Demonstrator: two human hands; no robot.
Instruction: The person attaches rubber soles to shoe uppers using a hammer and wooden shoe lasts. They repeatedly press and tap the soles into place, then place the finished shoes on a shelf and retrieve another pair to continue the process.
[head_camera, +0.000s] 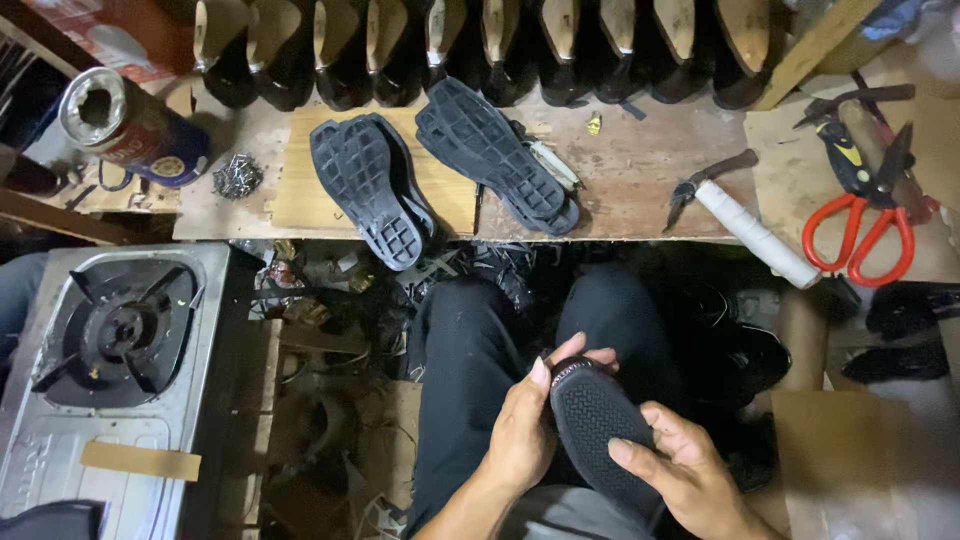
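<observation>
Head view: both hands (600, 440) grip ridged rubber sole (598, 420) (black).

A single head-worn camera looks steeply down from above, close over the person's lap, facing forward toward the desk (620, 170) at the far side; the floor lies at near left.

black ridged sole (597, 420), red-handled scissors (860, 235)

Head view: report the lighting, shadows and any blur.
Head view: light falls evenly on the workbench; the space beneath it lies in deep shadow; the sole between the left hand and right hand is lit and sharp; the top right corner is washed out and soft.
</observation>
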